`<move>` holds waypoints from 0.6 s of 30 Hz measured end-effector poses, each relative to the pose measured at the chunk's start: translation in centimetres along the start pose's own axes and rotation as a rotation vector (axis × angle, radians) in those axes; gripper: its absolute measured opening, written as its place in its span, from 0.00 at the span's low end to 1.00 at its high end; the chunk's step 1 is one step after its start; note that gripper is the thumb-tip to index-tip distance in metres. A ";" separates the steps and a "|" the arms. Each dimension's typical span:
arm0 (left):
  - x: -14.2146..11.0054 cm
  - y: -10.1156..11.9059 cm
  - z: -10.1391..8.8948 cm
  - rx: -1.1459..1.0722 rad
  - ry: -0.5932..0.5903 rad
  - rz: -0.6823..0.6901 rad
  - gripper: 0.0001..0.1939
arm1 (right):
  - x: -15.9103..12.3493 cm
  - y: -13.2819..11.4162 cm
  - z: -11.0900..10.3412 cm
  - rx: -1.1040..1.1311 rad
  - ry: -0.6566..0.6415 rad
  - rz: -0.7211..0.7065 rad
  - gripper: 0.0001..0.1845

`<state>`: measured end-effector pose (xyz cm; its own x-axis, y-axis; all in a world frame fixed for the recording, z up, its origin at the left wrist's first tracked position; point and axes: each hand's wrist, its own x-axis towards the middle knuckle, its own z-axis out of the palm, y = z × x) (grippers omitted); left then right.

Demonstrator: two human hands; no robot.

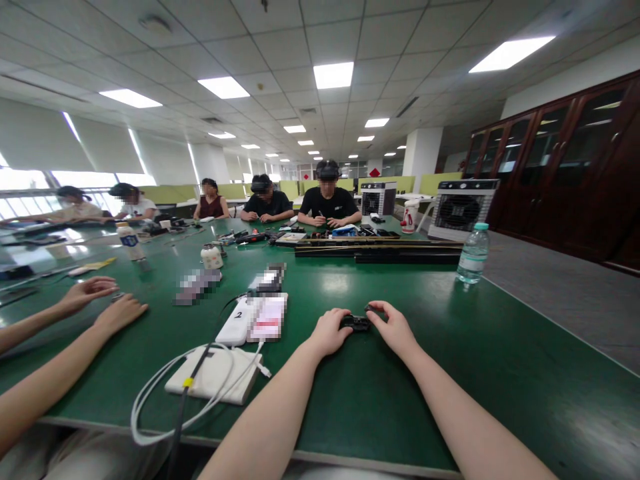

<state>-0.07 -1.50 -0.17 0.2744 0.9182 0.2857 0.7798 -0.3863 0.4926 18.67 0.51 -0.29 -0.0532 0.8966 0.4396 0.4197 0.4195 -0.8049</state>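
On the green table [425, 393] in front of me rests a small black object [356, 323] that looks like an open case; its details are too small to make out. My left hand [329, 331] is closed on its left end, fingers behind and thumb in front. At its right end, my right hand [391, 327] pinches a small dark piece [369, 309] between thumb and fingertips, just above the case. Whether that piece touches the case I cannot tell.
Left of my arms lie a white power bank [237, 325], a phone [269, 317], and a white box [220, 373] with looped cables. A water bottle [473, 255] stands at the right edge. Long black strips [380, 249] lie farther back. A neighbour's hands [117, 313] work at left; several people sit beyond.
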 end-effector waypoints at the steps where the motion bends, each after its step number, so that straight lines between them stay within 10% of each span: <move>1: 0.0 0.0 0.0 -0.007 0.001 -0.002 0.20 | 0.1 0.2 0.0 0.021 0.024 0.012 0.15; 18: -0.1 -0.1 -0.4 -0.101 0.001 -0.012 0.21 | 0.5 1.5 -0.2 0.101 0.188 0.165 0.17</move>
<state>-0.36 -1.61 0.09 0.2645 0.9228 0.2802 0.7227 -0.3821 0.5760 19.46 1.59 -1.18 0.1811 0.9160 0.3580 0.3157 0.2906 -0.9033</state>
